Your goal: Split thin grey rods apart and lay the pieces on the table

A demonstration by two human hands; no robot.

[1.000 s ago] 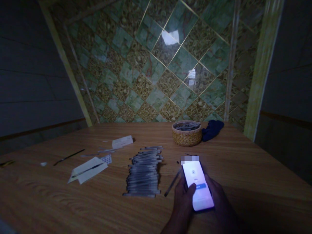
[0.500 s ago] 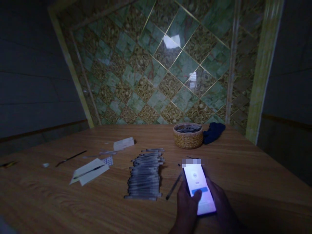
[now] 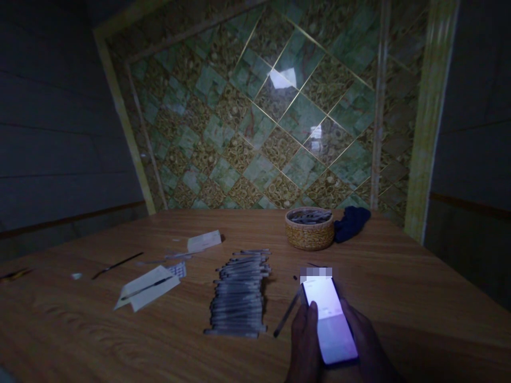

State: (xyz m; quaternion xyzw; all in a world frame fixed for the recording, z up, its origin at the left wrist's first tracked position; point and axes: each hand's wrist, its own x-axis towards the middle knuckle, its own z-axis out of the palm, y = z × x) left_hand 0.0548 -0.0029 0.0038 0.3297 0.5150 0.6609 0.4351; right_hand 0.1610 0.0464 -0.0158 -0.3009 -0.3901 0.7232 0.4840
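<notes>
A lit phone (image 3: 333,324) is held between both hands above the wooden table, at the lower right. My left hand (image 3: 305,338) grips its left edge, with the thumb at the screen's left side. Along the right edge wraps my right hand (image 3: 365,338), which is dark and partly hidden by the phone. Just left of the phone, a single pen (image 3: 286,315) lies slanted on the table. Further left, many pens are laid side by side in a stack (image 3: 237,298).
A woven basket (image 3: 309,235) full of pens stands at the back right, beside a dark blue cloth (image 3: 352,223). Folded paper (image 3: 149,290) with a pen on it, a white box (image 3: 204,240) and a thin dark rod (image 3: 117,265) lie on the left of the table (image 3: 159,346).
The phone screen has changed from a page with a blue button to a two-tone one. My left thumb has moved up and left. The view has tilted slightly upward.
</notes>
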